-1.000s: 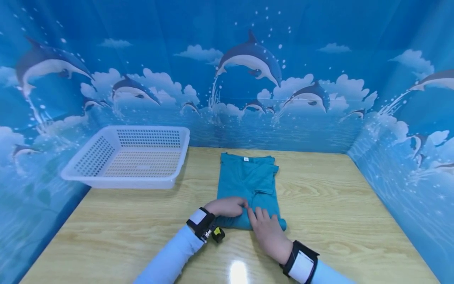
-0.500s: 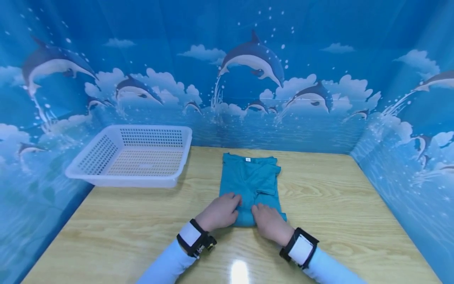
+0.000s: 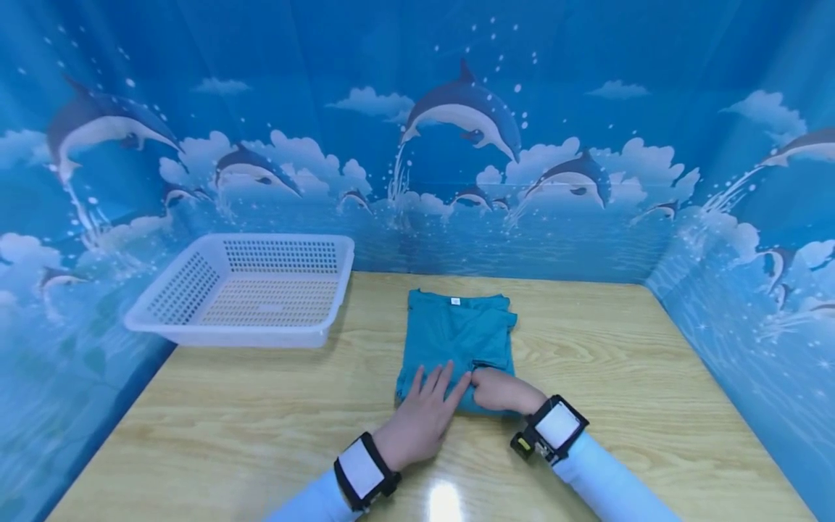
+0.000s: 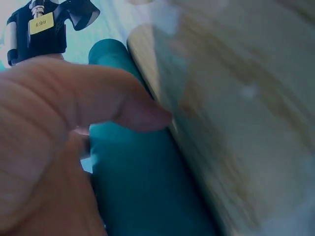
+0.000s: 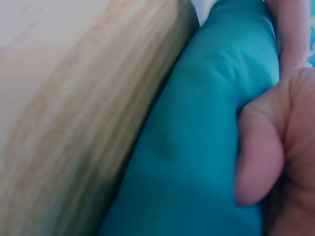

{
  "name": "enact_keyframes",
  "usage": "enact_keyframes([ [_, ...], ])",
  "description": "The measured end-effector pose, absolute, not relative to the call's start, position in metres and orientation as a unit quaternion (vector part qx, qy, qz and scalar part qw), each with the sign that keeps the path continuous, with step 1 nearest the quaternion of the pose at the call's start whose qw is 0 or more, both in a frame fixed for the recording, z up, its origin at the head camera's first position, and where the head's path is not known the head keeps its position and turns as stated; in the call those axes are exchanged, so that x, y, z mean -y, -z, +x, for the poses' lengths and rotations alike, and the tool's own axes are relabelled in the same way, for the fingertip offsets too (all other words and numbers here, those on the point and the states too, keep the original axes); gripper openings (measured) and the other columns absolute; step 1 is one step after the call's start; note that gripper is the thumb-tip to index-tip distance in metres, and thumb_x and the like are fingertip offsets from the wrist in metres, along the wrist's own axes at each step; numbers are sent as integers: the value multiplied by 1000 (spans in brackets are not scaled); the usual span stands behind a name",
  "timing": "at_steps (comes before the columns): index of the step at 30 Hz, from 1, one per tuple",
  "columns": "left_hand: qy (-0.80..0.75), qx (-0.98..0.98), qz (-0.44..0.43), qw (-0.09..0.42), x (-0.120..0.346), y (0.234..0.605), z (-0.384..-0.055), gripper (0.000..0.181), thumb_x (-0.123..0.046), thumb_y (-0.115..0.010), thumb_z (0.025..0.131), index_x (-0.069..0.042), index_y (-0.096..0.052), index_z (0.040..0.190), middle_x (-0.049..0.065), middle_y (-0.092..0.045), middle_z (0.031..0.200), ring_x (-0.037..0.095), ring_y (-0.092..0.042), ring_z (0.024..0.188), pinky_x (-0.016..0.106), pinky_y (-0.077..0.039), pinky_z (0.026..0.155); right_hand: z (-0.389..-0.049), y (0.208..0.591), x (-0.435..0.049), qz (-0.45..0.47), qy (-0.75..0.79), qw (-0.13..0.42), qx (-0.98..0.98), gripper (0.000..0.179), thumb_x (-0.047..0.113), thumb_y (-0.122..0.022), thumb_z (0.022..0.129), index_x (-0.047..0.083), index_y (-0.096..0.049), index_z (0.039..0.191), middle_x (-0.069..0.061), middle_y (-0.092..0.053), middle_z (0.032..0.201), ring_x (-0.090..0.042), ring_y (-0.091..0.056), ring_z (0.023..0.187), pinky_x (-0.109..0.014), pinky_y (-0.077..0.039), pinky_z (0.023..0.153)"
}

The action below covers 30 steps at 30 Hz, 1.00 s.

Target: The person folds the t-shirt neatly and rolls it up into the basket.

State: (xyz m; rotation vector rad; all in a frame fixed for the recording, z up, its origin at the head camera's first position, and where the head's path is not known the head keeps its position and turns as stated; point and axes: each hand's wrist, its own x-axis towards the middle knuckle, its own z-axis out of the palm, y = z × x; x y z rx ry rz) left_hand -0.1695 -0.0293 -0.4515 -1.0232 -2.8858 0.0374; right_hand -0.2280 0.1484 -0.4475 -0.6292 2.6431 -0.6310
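Note:
A folded teal V-neck T-shirt (image 3: 430,333) lies on the table, its collar with a white tag at the far side. Its near edge forms a thick roll (image 4: 142,182), seen in the left wrist view. My left hand (image 3: 424,424) lies over the left part of this edge, fingers straight and spread, its thumb (image 4: 142,113) across the roll by the table. My right hand (image 3: 505,391) grips the roll (image 5: 197,128) at the right, fingers curled and its thumb (image 5: 258,162) bent against the cloth. Both index fingers meet near the shirt's middle.
A white plastic basket (image 3: 335,304) with perforated walls stands at the back left of the wood-grain table (image 3: 620,377). A blue dolphin-print curtain (image 3: 417,217) encloses the back and sides. Black straps with small cameras (image 3: 524,444) sit on both wrists.
My left hand has gone from curled to spread fingers on the shirt. My right hand has turned inward, its fingers now curled at the roll. The collar end has slid slightly nearer.

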Motion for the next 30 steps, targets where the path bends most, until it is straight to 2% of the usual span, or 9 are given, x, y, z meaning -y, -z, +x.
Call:
enact_keyframes([
  [6,-58,943,-324,56,29,454,-169,71,-20,-64,89,-17,-26,149,14,-43,136,28,-44,124,50,-40,103,-228,446,-148,-212,238,201,-926,21,-3,-46,84,8,-61,74,3,-40,62,-12,-39,54,-23,-29,49],
  [11,-76,942,-315,92,26,455,-170,49,-18,-59,92,-18,-39,138,6,-51,114,20,-50,101,37,-47,85,-223,444,-146,-215,243,198,-925,25,-3,-45,84,11,-50,63,4,-36,61,-12,-35,53,-23,-28,48],
  [15,-83,940,-311,113,22,456,-171,30,-16,-56,93,-17,-47,122,3,-52,101,17,-50,88,32,-45,72,-214,445,-144,-203,226,186,-934,20,-2,-47,86,8,-56,71,2,-43,65,-14,-41,59,-28,-34,53],
  [19,-87,942,-309,96,18,457,-175,21,-16,-57,91,-16,-48,110,2,-52,94,17,-51,85,35,-48,73,-200,443,-144,-201,188,147,-950,12,1,-54,82,4,-62,89,-2,-51,71,-17,-46,64,-31,-38,53],
  [21,-83,945,-306,83,16,457,-177,20,-16,-57,91,-16,-49,109,3,-53,94,17,-52,85,36,-48,73,-194,442,-144,-208,169,118,-956,20,2,-58,80,1,-63,99,-5,-54,77,-18,-48,67,-32,-40,53],
  [24,-74,948,-300,71,15,457,-182,19,-17,-60,90,-15,-50,106,4,-56,93,18,-54,85,36,-48,70,-188,438,-146,-222,141,68,-962,37,3,-62,77,-3,-60,114,-10,-59,95,-22,-56,83,-37,-50,63],
  [26,-65,950,-297,70,15,457,-185,16,-18,-60,90,-14,-53,104,4,-59,92,18,-56,84,36,-49,69,-185,435,-148,-229,127,42,-964,42,3,-62,76,-3,-59,117,-13,-59,103,-24,-57,88,-39,-51,67],
  [30,-29,954,-295,46,16,454,-195,16,-19,-65,87,-11,-60,100,5,-63,87,19,-60,81,38,-51,69,-178,429,-152,-240,115,11,-964,47,2,-63,75,-1,-58,121,-13,-57,106,-22,-55,89,-36,-50,64],
])
